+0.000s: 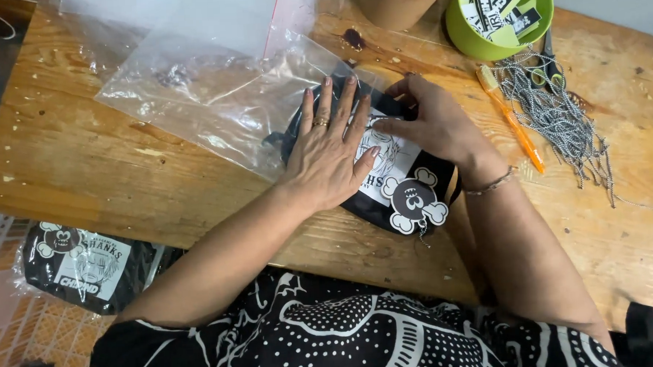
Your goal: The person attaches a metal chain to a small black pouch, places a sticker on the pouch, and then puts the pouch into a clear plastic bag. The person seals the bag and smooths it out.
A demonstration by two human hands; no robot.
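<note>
Leftmost, off the desk's near edge, a bagged black garment [88,266] with a white printed panel is lying in a pale lattice crate [25,332]. Moving right, a clear plastic bag [212,93] is spreading across the wooden desk [68,158], its open mouth facing the person and already taking in the far end of a folded black garment [403,184]. That garment is lying in the middle of the desk, its long axis running diagonally from the bag's mouth at upper left toward the near edge at lower right, where a skull-shaped card tag [414,200] is sitting on top.

Both hands are lying on the garment. The left hand [332,150] is pressing flat on the garment's left part, fingers [327,103] straight and slightly apart, tips pointing into the bag; it is the hand nearer the bag's opening. The right hand [434,120] is resting on the far right edge, its fingers curled and close together on the fabric, though whether they are pinching it I cannot tell.

Further right, an orange pen [519,135] and a heap of ball chains [558,115] are lying beside a green bowl [499,14] of small tags, with a brown cup [392,8] to its left.
</note>
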